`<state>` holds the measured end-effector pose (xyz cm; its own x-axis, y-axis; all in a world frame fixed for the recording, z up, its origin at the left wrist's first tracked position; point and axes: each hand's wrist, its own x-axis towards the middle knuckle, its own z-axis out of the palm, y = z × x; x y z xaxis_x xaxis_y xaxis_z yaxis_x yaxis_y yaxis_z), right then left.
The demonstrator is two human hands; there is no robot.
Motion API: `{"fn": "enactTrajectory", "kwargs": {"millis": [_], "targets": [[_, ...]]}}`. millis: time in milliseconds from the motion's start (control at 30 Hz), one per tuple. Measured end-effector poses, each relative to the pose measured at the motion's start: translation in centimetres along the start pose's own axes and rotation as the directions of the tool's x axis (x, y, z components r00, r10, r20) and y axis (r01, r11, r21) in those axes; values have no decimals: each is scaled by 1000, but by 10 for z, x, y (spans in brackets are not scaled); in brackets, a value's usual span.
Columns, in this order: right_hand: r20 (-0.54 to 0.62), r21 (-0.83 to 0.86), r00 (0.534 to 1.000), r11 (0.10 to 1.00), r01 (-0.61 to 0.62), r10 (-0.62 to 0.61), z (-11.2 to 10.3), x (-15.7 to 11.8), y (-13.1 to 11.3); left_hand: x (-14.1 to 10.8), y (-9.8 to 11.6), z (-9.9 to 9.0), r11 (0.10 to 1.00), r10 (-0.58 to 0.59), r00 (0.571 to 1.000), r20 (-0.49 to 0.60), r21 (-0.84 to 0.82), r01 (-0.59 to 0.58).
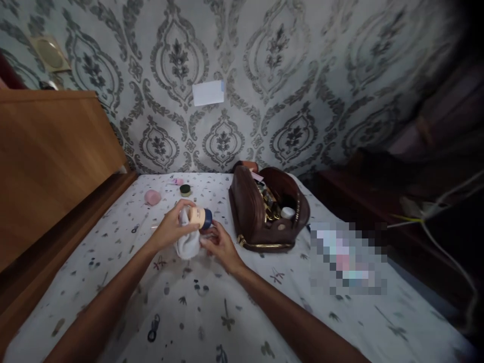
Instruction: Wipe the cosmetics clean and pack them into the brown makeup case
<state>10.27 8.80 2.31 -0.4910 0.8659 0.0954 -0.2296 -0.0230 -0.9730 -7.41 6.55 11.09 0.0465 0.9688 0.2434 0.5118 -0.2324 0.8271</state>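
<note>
Between my hands is a small cream-coloured bottle with a dark blue cap (200,217), tilted on its side with the cap toward the right. My left hand (174,225) is closed around the bottle's cream end, with a white cloth (188,245) bunched against it. My right hand (222,245) has its fingers at the cap and the thumb near the cloth's right edge; it appears to pinch the cloth. To the right stands a brown leather bag (247,212) with its zip undone, holding several small items, among them a white round lid (288,213).
A pink round object (152,197), a small dark-lidded jar (185,190) and a small pink item (177,181) lie at the back left of the patterned sheet (196,312). A wooden cabinet (56,166) borders the left. Thin cables (442,252) hang at the right, beyond a blurred patch.
</note>
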Motion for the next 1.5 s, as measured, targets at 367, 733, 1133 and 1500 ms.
{"fn": "enactTrajectory", "kwargs": {"millis": [367,733,1133,1500], "targets": [[-50,184,998,982,-34,43,-1,-4,-14,-26,-1,12,993,-104,994,-34,-57,102],[49,169,992,978,-126,119,2,-43,-26,-51,21,40,995,93,955,-283,56,-81],[181,207,979,970,-129,91,-8,-60,-2,-75,16,67,943,282,959,-8,189,-275],[323,205,942,965,-162,90,-4,-66,-10,-68,7,67,791,-269,961,-68,-584,180]]}}
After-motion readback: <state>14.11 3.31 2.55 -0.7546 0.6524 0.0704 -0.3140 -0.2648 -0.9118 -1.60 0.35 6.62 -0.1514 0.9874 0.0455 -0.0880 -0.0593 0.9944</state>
